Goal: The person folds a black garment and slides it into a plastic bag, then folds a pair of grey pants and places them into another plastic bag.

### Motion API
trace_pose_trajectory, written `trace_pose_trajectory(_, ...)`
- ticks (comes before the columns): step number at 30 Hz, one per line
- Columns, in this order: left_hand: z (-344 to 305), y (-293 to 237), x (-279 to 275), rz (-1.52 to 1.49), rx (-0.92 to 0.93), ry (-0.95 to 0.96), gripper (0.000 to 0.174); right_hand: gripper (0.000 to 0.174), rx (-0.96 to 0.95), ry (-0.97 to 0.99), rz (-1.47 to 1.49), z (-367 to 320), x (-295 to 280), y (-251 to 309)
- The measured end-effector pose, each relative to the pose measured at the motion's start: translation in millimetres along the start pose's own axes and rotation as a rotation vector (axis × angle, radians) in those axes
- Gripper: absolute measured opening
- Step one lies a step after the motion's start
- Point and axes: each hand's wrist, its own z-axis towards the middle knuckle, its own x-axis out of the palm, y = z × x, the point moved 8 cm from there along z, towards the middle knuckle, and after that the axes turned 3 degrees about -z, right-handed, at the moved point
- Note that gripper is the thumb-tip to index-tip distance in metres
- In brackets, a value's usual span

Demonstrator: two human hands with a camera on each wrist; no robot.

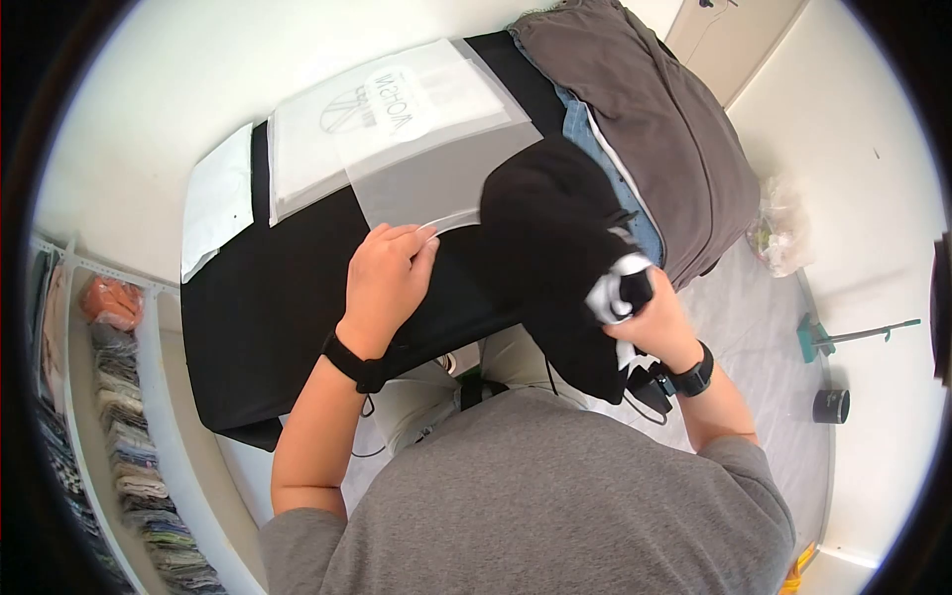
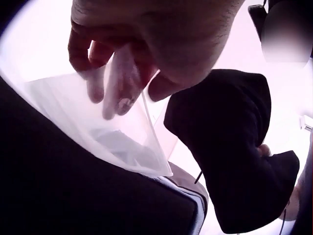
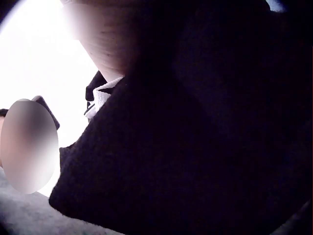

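Observation:
My left hand [image 1: 387, 283] pinches the near edge of a frosted plastic garment bag [image 1: 421, 188] between thumb and fingers. In the left wrist view the bag [image 2: 68, 100] hangs from the fingers, its edge lifted off the black surface. My right hand [image 1: 662, 322] grips a folded black garment [image 1: 550, 218] by its white-and-black end, holding it up at the right of the bag. The garment's dark cloth [image 3: 186, 161] fills most of the right wrist view and hides the fingers there.
More frosted bags with a printed logo [image 1: 297, 149] lie stacked on the black-covered table [image 1: 268, 327]. A white sheet [image 1: 220, 198] is at its left end, a heap of grey and denim clothes [image 1: 654, 119] at its right. Shelves of bagged clothes [image 1: 139, 456] stand at left.

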Motion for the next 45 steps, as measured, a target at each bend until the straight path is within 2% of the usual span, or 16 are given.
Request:
trace_pose_trajectory(2,2,-1,1,-0.006,-0.044,0.036,0.012,0.055,-0.174,0.051,-0.112,7,12,11)
trace_pose_trajectory(4,0,8,7,-0.009,-0.093,0.072,0.012,0.050,-0.141,0.117,-0.133,10,22,10)
trace_pose_trajectory(9,-10,14,11,0.056,0.097,-0.108,0.024,0.045,-0.171,0.162,-0.222,9,33,15)
trace_pose_trajectory(19,-9,25,12,-0.058,0.006,-0.094,0.048,0.042,-0.382,0.323,-0.246,9,37,47)
trace_pose_trajectory(22,-11,14,8,-0.164,0.000,-0.014,0.058,0.043,-0.349,0.456,-0.220,11,48,43)
trace_pose_trajectory(24,-13,3,6,-0.089,0.145,0.014,0.071,0.042,-0.305,0.529,-0.217,15,52,41)
trace_pose_trajectory(27,-19,0,1,-0.014,0.134,0.096,0.075,0.045,-0.273,0.599,-0.225,24,54,35)
trace_pose_trajectory(31,-21,-11,-8,0.079,0.119,0.075,0.072,0.059,-0.164,0.536,-0.401,44,46,25)
trace_pose_trajectory(33,-19,-25,-13,0.068,0.139,0.049,0.069,0.058,-0.012,0.425,-0.487,54,40,24)
trace_pose_trajectory(34,-17,-33,-14,0.085,0.169,0.027,0.069,0.055,-0.031,0.340,-0.479,58,38,30)
trace_pose_trajectory(35,-15,-40,-13,0.086,0.172,0.023,0.069,0.055,-0.034,0.337,-0.481,61,39,36)
trace_pose_trajectory(37,-9,-51,-17,0.104,0.183,-0.034,0.069,0.053,0.182,0.476,-0.390,65,45,34)
trace_pose_trajectory(39,-2,-66,-15,0.167,0.249,-0.002,0.063,0.050,0.130,0.449,-0.439,71,46,34)
trace_pose_trajectory(41,2,-81,-10,0.271,0.337,0.047,0.057,0.048,0.172,0.423,-0.312,79,44,26)
trace_pose_trajectory(43,5,-94,-4,0.201,0.356,0.097,0.064,0.041,0.203,0.370,-0.217,85,45,16)
trace_pose_trajectory(45,9,-104,3,0.170,0.410,0.123,0.058,0.035,0.214,0.270,0.049,95,43,11)
